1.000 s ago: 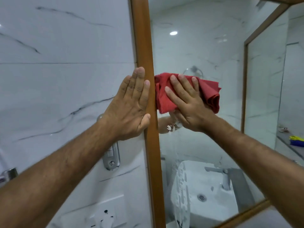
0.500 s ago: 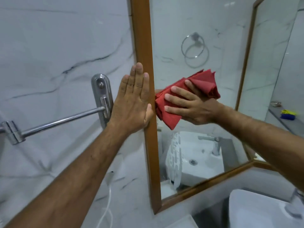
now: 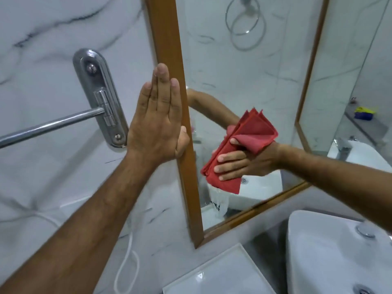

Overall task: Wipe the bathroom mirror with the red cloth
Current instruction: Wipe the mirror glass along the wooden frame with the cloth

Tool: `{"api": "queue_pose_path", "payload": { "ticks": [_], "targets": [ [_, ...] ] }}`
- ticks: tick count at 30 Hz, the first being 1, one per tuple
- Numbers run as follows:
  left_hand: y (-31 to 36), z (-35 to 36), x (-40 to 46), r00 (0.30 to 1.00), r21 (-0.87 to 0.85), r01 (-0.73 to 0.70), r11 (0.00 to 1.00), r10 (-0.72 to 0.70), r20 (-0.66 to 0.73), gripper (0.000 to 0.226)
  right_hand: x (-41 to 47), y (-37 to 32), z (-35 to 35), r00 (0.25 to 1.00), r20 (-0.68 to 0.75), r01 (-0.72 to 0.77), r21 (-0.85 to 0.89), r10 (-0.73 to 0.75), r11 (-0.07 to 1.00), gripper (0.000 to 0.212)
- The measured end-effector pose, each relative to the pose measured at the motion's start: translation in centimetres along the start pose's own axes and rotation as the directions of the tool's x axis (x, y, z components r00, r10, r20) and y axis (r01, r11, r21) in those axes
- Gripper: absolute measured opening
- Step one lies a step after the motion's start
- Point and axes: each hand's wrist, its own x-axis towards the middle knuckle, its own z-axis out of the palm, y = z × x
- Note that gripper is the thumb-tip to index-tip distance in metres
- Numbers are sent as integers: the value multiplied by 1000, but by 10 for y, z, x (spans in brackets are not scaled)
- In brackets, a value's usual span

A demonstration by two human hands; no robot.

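Left hand (image 3: 158, 122) is flat and wide open against the wall, fingers together and pointing straight up, with the thumb hooked onto the mirror's wooden frame (image 3: 180, 115) right beside it; it's gripping nothing, just pressing. The left forearm runs down and away toward the bottom left corner. Just to the outside of that hand there's a chrome mounting plate (image 3: 99, 96) with a towel bar (image 3: 48, 124) sticking out leftward, the plate's lower end nearly touching the hand's edge. The right hand (image 3: 244, 162) comes in from the right side with the forearm roughly level, wrist bent so the fingers point left across the mirror (image 3: 244, 66). It's got the folded red cloth (image 3: 246, 143) pinned to the glass, fingers spread over the lower half, the thumb tucked under a flap near the top, and the cloth's corners fanning out above the knuckles. That puts the cloth on the lower left part of the glass, close to the frame. Below the right forearm sits a white sink (image 3: 331, 251), and a reflected towel ring (image 3: 244, 22) shows well above the cloth.
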Motion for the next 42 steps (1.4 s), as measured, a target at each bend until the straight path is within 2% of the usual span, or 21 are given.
{"api": "queue_pose_path", "payload": {
  "ticks": [1, 3, 7, 9, 11, 13, 16, 18, 19, 21, 23, 24, 25, 27, 30, 32, 35, 37, 39, 41, 42],
  "targets": [
    [0, 4, -3, 1000, -3, 1, 1000, -1, -16, 91, -2, 20, 1, 999, -27, -26, 23, 26, 999, 71],
    [3, 11, -7, 999, -4, 7, 1000, -7, -48, 91, 15, 40, 1, 935, -153, -300, 138, 320, 944, 65],
    [14, 22, -20, 996, -37, 17, 999, -20, -86, 89, 73, 3, -6, 506, -192, -776, 324, 841, 541, 71],
    [18, 30, -28, 995, -47, 11, 999, -16, -100, 84, 90, -30, -4, 405, -144, -821, 376, 903, 429, 72],
    [20, 37, -34, 994, -45, -4, 999, -2, -111, 80, 90, -64, -1, 474, -108, -796, 374, 874, 477, 67],
    [24, 43, -45, 996, -35, -11, 999, 8, -92, 82, 75, -89, 3, 636, -108, -688, 370, 764, 625, 60],
    [43, 49, -78, 1000, -48, -22, 999, 23, 0, 98, 25, -80, 20, 949, -122, -261, 208, 290, 942, 60],
    [59, 56, -102, 998, -58, -41, 997, 44, 47, 106, -4, -58, 29, 995, -70, -63, 116, 72, 991, 69],
    [64, 61, -110, 998, -52, -44, 998, 46, 46, 110, -11, -57, 33, 987, -84, -127, 151, 140, 980, 67],
    [71, 70, -118, 999, -56, -22, 998, 23, 32, 114, 1, -84, 36, 814, -142, -511, 289, 564, 810, 58],
    [71, 77, -118, 1000, -44, -14, 999, 14, -8, 104, 40, -130, 32, 361, -60, -845, 402, 931, 353, 64],
    [70, 79, -117, 1000, -38, -11, 999, 10, -14, 98, 62, -151, 31, 156, -9, -886, 441, 988, 144, 70],
    [70, 81, -117, 1000, -38, -11, 999, 11, -10, 93, 80, -169, 29, 53, 50, -882, 471, 997, 23, 72],
    [70, 82, -117, 1000, -34, -9, 999, 8, -3, 82, 96, -207, 21, 144, 147, -859, 509, 979, 50, 64],
    [72, 79, -122, 1000, -43, -8, 999, 8, 7, 82, 77, -259, 14, 574, 128, -745, 491, 809, 451, 55],
    [71, 77, -122, 999, -17, -48, 999, 48, 18, 87, 43, -240, 29, 786, -3, -558, 427, 618, 712, 56],
    [70, 78, -122, 998, -12, -57, 998, 58, 34, 88, 1, -202, 52, 904, -94, -370, 317, 417, 873, 59],
    [70, 82, -123, 999, -34, -45, 998, 46, 16, 85, 8, -224, 46, 781, 4, -575, 395, 625, 716, 56],
    [71, 85, -125, 999, -29, -44, 999, 44, -9, 83, 54, -270, 23, 389, 185, -832, 490, 902, 259, 48],
    [72, 85, -124, 999, -69, -44, 997, 43, -16, 81, 111, -302, 2, -34, 400, -825, 507, 916, -252, 51],
    [73, 84, -123, 999, -91, -40, 995, 38, -20, 81, 133, -307, -7, -168, 483, -754, 498, 859, -428, 52]
  ]
}}
